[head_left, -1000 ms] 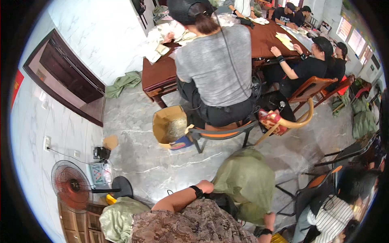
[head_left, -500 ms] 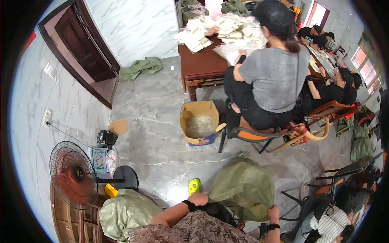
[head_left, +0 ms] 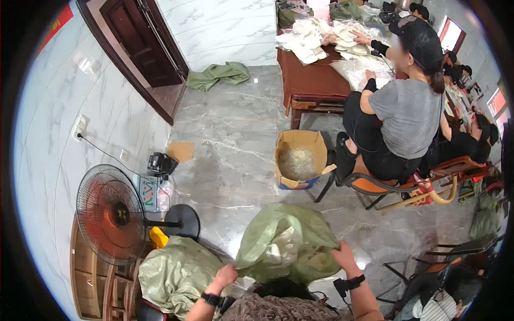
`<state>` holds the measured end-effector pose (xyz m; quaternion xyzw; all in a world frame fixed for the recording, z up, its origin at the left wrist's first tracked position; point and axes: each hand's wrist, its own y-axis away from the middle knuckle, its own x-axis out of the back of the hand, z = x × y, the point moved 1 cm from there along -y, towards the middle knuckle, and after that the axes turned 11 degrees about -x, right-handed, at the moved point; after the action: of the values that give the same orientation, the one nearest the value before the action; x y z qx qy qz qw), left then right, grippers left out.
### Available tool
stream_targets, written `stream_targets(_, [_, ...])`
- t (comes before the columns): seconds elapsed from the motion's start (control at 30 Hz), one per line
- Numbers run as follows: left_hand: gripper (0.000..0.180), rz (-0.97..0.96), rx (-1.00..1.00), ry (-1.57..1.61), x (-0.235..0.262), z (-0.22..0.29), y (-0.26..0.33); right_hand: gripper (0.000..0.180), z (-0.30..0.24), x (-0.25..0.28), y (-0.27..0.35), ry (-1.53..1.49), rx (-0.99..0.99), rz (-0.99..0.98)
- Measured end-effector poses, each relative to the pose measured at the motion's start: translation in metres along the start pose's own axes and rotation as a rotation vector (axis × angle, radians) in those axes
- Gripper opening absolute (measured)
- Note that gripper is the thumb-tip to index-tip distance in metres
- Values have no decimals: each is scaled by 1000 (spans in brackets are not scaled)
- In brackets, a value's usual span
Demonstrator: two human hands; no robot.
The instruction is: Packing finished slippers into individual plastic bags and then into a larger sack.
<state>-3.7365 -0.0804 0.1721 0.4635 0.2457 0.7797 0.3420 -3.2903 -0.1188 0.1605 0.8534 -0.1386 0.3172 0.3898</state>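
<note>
A large green woven sack (head_left: 289,224) stands in front of me, its mouth spread wide toward me. My left hand (head_left: 226,275) is closed on the left side of the rim, and my right hand (head_left: 344,255) grips the right side. Inside the sack lie clear plastic packets with whitish contents (head_left: 282,247), partly hidden by the folds. Another green sack (head_left: 179,275), bulging, sits just left of my left forearm.
A standing fan (head_left: 115,214) is at the left, beside a wooden shelf. Ahead stands an open cardboard box (head_left: 302,158). A co-worker (head_left: 407,112) sits at a brown table (head_left: 308,77) piled with white packets (head_left: 308,40). Chairs (head_left: 375,184) stand to the right.
My left hand has moved onto the sack's rim and now holds it. The mouth has opened wider, showing the packets inside. My view has shifted left.
</note>
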Motion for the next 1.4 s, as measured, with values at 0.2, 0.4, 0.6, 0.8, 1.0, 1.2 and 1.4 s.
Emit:
stream_targets(0.2, [39, 408, 294, 746, 18, -54, 66, 45, -81, -61, -16, -199, 76, -247])
stream_targets(0.4, [47, 723, 350, 979, 89, -69, 87, 45, -215, -92, -14, -121, 136, -350])
stream_targets(0.6, [22, 705, 403, 723, 150, -71, 61, 41, -296, -103, -46, -150, 124, -417])
stream_targets(0.8, [29, 819, 317, 1161, 166, -150, 10, 41, -353, -127, -136, -159, 300, -487])
stream_targets(1.0, [24, 947, 91, 1004, 277, -86, -56, 49, -407, -124, -231, -94, 238, -533])
stream_targets(1.2, [28, 881, 211, 802, 425, 47, -105, 48, -488, -78, -286, -109, 265, -443])
stream_targets(1.4, [25, 758, -51, 715, 525, 46, -240, 44, -513, -43, -346, -321, 105, -247])
